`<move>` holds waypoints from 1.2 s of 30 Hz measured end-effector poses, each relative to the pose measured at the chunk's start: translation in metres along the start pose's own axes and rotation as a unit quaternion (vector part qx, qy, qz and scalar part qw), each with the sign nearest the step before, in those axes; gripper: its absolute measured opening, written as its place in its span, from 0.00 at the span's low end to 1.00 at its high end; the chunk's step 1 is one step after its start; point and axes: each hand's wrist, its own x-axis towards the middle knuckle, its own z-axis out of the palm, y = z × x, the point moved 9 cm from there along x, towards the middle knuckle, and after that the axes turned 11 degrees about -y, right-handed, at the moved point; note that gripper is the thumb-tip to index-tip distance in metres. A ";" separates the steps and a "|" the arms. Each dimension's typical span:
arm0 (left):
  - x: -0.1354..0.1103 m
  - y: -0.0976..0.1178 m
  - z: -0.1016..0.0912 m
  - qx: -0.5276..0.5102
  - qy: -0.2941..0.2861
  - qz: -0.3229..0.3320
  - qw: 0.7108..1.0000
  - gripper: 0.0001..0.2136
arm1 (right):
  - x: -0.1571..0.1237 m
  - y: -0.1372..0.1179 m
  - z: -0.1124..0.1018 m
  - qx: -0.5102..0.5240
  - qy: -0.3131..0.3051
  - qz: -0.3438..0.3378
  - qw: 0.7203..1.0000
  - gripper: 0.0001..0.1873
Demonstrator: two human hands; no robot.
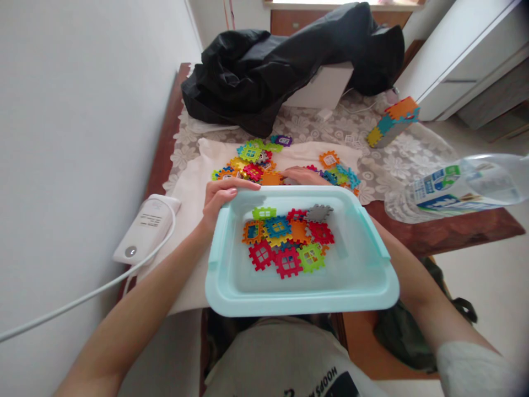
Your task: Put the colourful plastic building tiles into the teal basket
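Observation:
A light blue plastic bin (248, 304) tilts toward me at the front of the table. Several interlocking plastic tiles (288, 262) in red, green, orange, blue and grey lie inside it. My left hand (223, 198) grips the bin's far left corner, with fingers over the rim. Behind the bin, my right hand (305, 175) reaches in among a loose pile of tiles (253, 171) on the white cloth. Its fingers look stretched out to the left; their lower part and the palm are hidden by the bin's far rim. My right forearm passes along the bin's right side.
A clear plastic bottle (454, 187) is at the right. Behind it stands a tower of joined tiles (392, 122). Black fabric (264, 71) covers things at the back. A white power box (146, 229) with a cable sits at the left, beside the wall.

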 end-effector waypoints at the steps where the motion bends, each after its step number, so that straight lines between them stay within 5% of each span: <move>1: 0.000 0.001 0.000 -0.006 -0.001 0.005 1.000 0.17 | -0.001 0.000 -0.003 0.024 0.016 0.005 1.000 0.23; 9: 0.003 0.004 0.002 -0.003 -0.003 -0.016 1.000 0.17 | -0.016 -0.018 -0.018 0.071 0.116 0.052 0.989 0.29; 12: 0.004 0.008 0.004 0.000 -0.003 -0.008 1.000 0.17 | -0.013 -0.025 -0.011 0.029 0.076 0.017 0.997 0.38; 16: 0.004 0.010 0.004 -0.001 -0.004 0.005 1.000 0.16 | -0.007 -0.019 -0.001 0.007 -0.002 -0.013 1.000 0.27; 20: 0.002 0.006 0.003 -0.018 -0.002 -0.007 1.000 0.16 | -0.004 -0.009 -0.008 0.053 0.012 -0.023 0.998 0.24; 29: 0.002 0.005 0.002 -0.003 0.002 -0.018 1.000 0.16 | -0.019 -0.017 -0.042 0.107 0.155 0.052 0.981 0.17; 36: 0.004 0.006 0.003 -0.010 -0.009 0.004 1.000 0.16 | -0.043 0.000 -0.077 0.260 0.323 0.060 0.908 0.18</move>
